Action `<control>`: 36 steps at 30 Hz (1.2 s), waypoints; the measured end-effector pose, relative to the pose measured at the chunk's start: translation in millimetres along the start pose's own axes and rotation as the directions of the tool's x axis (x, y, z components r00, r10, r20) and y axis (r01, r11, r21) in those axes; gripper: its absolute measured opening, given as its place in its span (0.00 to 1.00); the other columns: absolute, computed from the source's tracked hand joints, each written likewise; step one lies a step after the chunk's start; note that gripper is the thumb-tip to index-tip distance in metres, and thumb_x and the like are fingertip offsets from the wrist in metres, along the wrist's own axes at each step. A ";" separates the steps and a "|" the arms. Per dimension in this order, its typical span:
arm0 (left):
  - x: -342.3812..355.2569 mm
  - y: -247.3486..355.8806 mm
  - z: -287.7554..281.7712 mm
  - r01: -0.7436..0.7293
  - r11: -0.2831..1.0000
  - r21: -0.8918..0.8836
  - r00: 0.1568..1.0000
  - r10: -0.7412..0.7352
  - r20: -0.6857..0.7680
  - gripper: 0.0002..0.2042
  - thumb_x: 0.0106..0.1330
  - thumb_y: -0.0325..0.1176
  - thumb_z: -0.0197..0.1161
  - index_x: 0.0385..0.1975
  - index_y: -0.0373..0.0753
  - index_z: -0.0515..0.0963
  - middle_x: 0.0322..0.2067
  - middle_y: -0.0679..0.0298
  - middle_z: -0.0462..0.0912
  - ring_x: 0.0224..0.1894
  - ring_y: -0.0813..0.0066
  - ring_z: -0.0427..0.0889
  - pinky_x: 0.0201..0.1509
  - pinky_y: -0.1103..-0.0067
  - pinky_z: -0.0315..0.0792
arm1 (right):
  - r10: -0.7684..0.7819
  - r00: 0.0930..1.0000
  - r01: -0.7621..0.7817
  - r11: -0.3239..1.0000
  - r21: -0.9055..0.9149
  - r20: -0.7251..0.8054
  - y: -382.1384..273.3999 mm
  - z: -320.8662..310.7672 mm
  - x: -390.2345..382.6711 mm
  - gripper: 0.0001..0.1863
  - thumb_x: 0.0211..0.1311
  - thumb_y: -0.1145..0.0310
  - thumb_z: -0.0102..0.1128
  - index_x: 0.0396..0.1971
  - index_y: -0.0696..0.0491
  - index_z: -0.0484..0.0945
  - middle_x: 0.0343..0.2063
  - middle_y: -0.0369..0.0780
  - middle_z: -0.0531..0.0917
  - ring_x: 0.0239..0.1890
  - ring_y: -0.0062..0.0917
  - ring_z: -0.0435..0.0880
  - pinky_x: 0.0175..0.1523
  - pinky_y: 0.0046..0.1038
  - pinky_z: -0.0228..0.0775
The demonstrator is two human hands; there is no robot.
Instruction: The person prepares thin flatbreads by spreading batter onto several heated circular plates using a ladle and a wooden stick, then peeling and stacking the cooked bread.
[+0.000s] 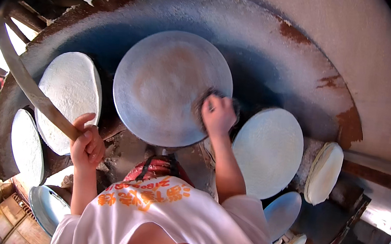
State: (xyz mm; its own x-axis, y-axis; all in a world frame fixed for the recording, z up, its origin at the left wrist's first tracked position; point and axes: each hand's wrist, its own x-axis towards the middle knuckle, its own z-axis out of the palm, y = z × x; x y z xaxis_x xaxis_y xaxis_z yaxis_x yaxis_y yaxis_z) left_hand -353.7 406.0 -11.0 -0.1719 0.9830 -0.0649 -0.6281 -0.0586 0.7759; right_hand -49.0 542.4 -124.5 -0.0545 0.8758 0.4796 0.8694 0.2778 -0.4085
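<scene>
A bare grey round griddle (161, 79) with a brownish middle lies in front of me. My right hand (219, 117) is closed around a dark, fuzzy wad (200, 107) and presses it on the griddle's right side; I cannot tell whether it is a scouring pad or a cloth. At the left, the fingers of my left hand (88, 144) wrap the near end of a long wooden pole (35, 94), with the index finger partly raised. The pole runs up to the far left, passing over a griddle covered in a white layer (73, 92).
To the right stands another white-covered griddle (269, 153), with a tilted thick white disc (324, 174) beyond it. A further white disc (27, 145) sits at the left. Behind the griddles curves a large, floury, rusty metal wall (281, 59). A blue-rimmed dish (48, 206) is low at left.
</scene>
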 end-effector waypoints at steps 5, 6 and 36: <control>1.4 0.9 -3.1 0.034 0.996 -0.082 0.999 -0.032 0.024 0.19 0.64 0.26 0.47 0.55 0.34 0.65 0.12 0.71 0.58 0.06 0.86 0.52 0.05 0.87 0.52 | -0.102 0.987 0.097 0.994 0.051 0.120 -51.7 -21.2 -76.7 0.12 0.45 0.63 0.66 0.33 0.41 0.79 0.22 0.39 0.70 0.25 0.36 0.75 0.30 0.37 0.69; 1.5 3.2 -5.8 0.030 0.997 -0.078 0.999 -0.028 0.023 0.19 0.64 0.26 0.47 0.55 0.34 0.65 0.12 0.71 0.58 0.05 0.86 0.52 0.05 0.87 0.52 | -0.139 0.986 0.125 0.981 0.146 0.092 -64.6 -31.7 -73.7 0.14 0.45 0.62 0.67 0.35 0.41 0.80 0.24 0.40 0.71 0.28 0.37 0.75 0.33 0.38 0.70; -162.9 18.1 -61.4 0.174 0.984 -0.029 0.933 -0.155 0.325 0.20 0.68 0.27 0.44 0.60 0.33 0.60 0.12 0.70 0.56 0.06 0.85 0.51 0.07 0.87 0.52 | 0.125 0.991 -0.136 0.918 0.373 0.052 -167.3 -49.3 -297.0 0.08 0.46 0.62 0.65 0.28 0.45 0.78 0.30 0.41 0.72 0.30 0.36 0.76 0.31 0.37 0.69</control>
State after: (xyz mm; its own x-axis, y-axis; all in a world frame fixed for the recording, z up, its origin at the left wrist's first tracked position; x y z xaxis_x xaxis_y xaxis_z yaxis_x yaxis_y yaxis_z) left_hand -383.7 234.1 -24.9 0.1843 0.9826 0.0230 -0.6700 0.1084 0.7344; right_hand -154.0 216.3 -160.4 0.0298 0.9229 0.3839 0.6219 0.2836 -0.7300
